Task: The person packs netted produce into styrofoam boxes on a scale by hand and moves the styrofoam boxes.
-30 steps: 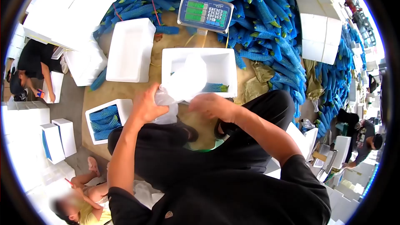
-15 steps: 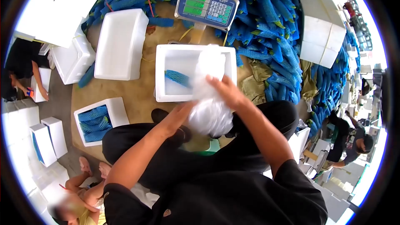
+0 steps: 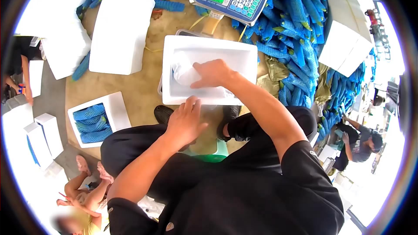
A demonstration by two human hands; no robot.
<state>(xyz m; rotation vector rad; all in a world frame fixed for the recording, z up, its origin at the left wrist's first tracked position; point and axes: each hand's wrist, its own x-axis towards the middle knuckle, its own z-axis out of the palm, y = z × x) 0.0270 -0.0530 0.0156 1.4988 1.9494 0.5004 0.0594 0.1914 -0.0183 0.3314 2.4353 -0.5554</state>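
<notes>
Our right hand (image 3: pixel 215 74) reaches into a white foam box (image 3: pixel 210 46), thumb and fingers parted over crumpled whitish plastic (image 3: pixel 183 73); we cannot tell whether it grips any. Our left hand (image 3: pixel 186 122), loosely spread with nothing visible in it, is at the near rim. If our fingers snag the plastic, we could drag it out of place.
</notes>
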